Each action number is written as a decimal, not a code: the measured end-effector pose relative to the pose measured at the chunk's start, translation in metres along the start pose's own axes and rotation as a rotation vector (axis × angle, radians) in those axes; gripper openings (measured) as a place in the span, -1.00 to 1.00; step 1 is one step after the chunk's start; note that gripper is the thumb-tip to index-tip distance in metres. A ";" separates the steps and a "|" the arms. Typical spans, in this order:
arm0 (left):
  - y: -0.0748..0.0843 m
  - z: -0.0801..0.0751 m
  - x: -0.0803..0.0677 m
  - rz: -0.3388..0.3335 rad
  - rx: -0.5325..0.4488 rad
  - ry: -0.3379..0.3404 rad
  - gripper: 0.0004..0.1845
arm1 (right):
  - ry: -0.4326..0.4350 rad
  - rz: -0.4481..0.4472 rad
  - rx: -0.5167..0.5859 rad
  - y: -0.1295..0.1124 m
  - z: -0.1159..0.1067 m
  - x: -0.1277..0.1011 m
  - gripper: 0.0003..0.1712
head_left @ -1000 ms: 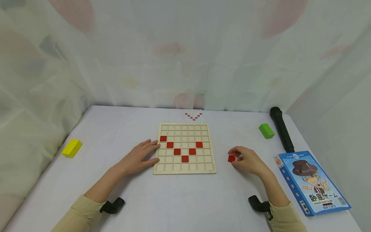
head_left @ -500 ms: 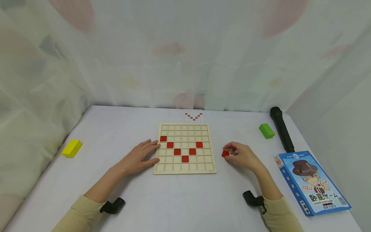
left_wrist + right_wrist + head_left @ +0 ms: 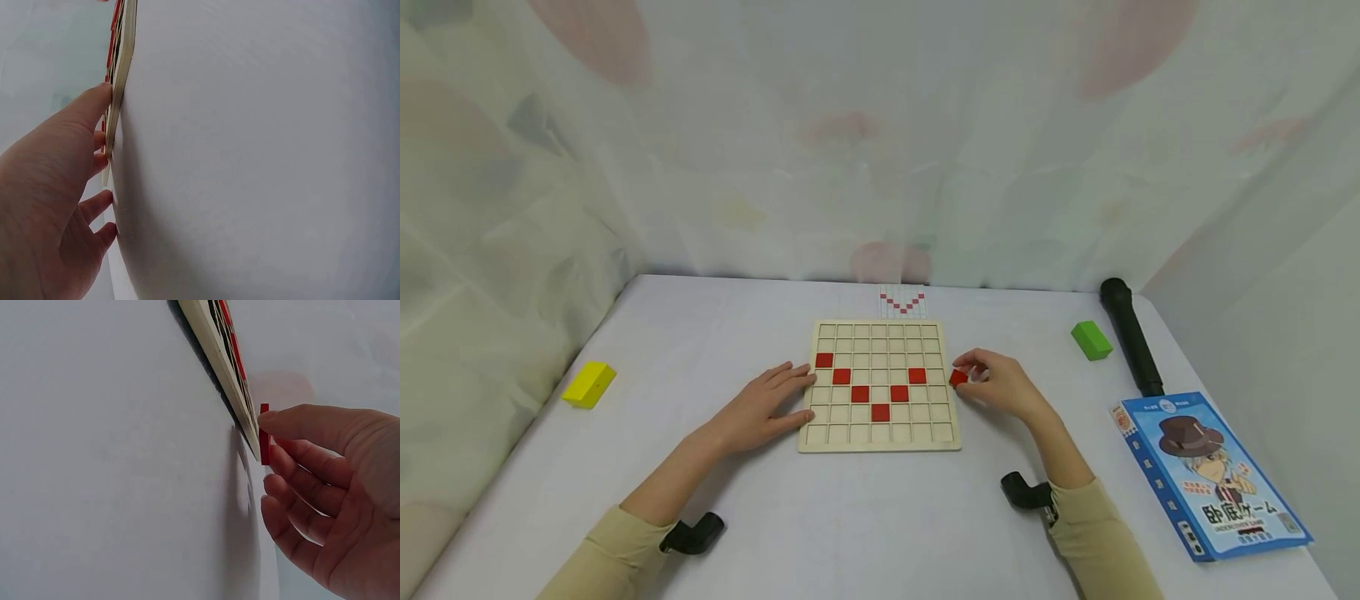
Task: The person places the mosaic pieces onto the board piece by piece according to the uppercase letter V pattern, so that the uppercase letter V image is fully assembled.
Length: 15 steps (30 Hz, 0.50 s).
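Note:
A pale wooden grid board lies mid-table and holds several red square tiles in a V shape. My right hand pinches one more red tile just off the board's right edge, level with its middle rows; in the right wrist view the tile stands on edge between thumb and fingers beside the board. My left hand lies flat on the table, its straight fingers pressed against the board's left edge.
A small pattern card with a red V sits behind the board. A yellow block lies far left. A green block, a black cylinder and a blue game box lie at the right.
My right hand has carried the red tile leftward and away from me, from open table to the board's right edge. The left hand has stayed put against the board.

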<state>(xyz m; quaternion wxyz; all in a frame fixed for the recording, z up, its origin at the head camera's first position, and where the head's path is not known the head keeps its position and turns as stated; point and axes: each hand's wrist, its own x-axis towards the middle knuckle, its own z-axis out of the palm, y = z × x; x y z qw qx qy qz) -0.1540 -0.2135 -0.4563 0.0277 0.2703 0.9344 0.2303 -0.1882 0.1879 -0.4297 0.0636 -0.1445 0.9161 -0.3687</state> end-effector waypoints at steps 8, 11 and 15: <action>0.003 -0.001 0.000 -0.006 0.000 -0.004 -0.32 | 0.018 -0.013 0.032 -0.007 0.008 0.021 -0.61; 0.004 -0.001 0.000 -0.012 0.000 -0.010 -0.32 | 0.016 -0.013 0.043 -0.007 0.011 0.029 -0.61; 0.004 -0.001 0.000 -0.012 0.002 -0.007 -0.32 | 0.008 -0.023 0.048 -0.005 0.015 0.037 -0.61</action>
